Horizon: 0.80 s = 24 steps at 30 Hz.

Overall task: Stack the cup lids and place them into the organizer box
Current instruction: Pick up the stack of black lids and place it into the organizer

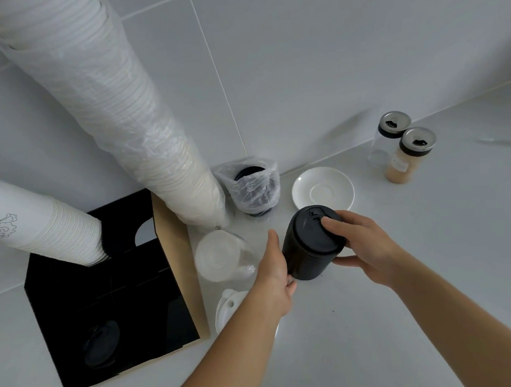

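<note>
Far left of the fingers stands one black square organizer box (108, 301) with tan cardboard-coloured side walls, divided into compartments. One black cup lid (101, 344) lies dimly in its near compartment. One stack of white paper cups with grey line drawings (32, 227) rises from a far compartment and is cut off at the left edge. One taller column of white paper cups in a clear plastic sleeve (109, 113) leans from just beside the box's far corner up out of the top of the view.

Just left of the left hand (274, 272) lies one stack of clear plastic lids (222, 255); below it one stack of white lids (228, 308) is partly hidden by the left forearm. Both hands grasp one stack of black plastic cup lids (312, 244), held tilted just above the surface: the left fingers wrap its far side, out of sight, and the right hand (362, 245) clamps the top lid with the thumb below the rim.

Beyond the fingers sits one bagged stack of black lids (252, 187) in crumpled clear plastic, its count unreadable. Right of it lies one white ceramic saucer (322, 191), its near edge hidden by the held stack. Farther right stand two clear shaker jars with black-and-silver caps: one nearly empty jar (388, 140), and one jar of tan powder (410, 156).

The pale grey surface (385, 321) meets a wall of large pale tiles (327, 46).
</note>
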Tool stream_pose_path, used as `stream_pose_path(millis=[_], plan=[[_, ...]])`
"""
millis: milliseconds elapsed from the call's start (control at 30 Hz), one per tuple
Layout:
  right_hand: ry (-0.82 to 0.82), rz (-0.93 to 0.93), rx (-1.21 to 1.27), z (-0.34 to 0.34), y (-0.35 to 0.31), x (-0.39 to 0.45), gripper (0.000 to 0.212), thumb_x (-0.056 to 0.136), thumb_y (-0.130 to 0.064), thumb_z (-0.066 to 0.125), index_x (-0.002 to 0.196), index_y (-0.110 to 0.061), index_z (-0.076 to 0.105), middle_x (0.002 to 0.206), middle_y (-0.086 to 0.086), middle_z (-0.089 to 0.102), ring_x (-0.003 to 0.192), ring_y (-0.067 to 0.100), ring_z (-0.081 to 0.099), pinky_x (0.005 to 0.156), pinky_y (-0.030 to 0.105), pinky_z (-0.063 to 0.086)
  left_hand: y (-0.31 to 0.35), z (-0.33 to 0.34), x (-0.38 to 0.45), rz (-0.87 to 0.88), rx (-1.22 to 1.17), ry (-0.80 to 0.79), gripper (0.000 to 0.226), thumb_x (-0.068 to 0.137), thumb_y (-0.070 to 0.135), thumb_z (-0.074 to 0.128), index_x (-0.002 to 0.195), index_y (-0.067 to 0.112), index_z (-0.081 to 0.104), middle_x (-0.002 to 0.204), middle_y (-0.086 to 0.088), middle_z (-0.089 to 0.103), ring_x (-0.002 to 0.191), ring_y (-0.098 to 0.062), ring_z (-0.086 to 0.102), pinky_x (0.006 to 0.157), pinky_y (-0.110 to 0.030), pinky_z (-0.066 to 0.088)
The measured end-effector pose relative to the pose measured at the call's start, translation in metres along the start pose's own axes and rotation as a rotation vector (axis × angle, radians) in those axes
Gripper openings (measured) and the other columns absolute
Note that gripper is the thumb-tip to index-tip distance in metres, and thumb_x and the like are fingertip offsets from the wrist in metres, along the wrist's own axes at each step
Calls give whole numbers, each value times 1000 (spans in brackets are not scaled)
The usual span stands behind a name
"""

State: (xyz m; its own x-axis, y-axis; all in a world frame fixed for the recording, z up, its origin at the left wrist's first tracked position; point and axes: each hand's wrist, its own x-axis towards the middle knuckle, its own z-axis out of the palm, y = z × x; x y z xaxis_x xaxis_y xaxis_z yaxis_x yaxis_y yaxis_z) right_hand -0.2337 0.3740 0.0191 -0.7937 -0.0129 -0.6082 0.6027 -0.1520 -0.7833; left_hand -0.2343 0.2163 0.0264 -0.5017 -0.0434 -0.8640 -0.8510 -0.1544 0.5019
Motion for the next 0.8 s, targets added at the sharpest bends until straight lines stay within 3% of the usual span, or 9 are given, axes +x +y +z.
stream_pose_path(millis=[133,300,400,467,567,800], plan=[[17,-10,3,3,0,-7,25,91,-31,67,116,-26,70,118,-1,73,116,18,64,82,39,54,0,0,-1,-12,-46,-12,81,86,73,34,136,12,52,135,-10,59,141,-24,36,114,-34,35],[47,-28,-44,5,-5,-18,25,91,-34,67,114,-28,71,117,-3,73,114,17,64,90,44,53,-3,-1,-11,4,-86,-90,78,86,70,42,137,12,51,142,-12,53,133,-25,47,116,-38,31],[59,-59,-56,6,-10,-29,24,91,-34,66,115,-29,70,116,-4,73,113,17,64,95,47,53,-6,-6,-15,55,-45,-126,48,87,65,48,107,25,62,128,-7,59,130,-22,50,117,-39,30],[67,-82,-60,7,-13,-36,24,92,-34,65,114,-29,70,115,-4,74,111,16,65,94,46,53,-10,-8,-18,89,-21,-145,30,86,65,50,90,37,60,112,4,62,125,-17,51,118,-41,28],[67,-128,-70,12,-20,-51,24,93,-34,64,115,-28,70,113,-5,74,110,15,65,90,43,54,-14,-15,-26,151,-11,-196,28,83,67,52,94,43,60,104,16,60,120,-13,50,117,-43,27],[61,-197,-84,32,-35,-85,21,93,-33,64,113,-28,70,111,-6,74,107,13,66,92,43,53,-14,-32,-56,231,-55,-246,27,85,58,56,93,34,68,99,15,65,108,-11,57,117,-41,28]])
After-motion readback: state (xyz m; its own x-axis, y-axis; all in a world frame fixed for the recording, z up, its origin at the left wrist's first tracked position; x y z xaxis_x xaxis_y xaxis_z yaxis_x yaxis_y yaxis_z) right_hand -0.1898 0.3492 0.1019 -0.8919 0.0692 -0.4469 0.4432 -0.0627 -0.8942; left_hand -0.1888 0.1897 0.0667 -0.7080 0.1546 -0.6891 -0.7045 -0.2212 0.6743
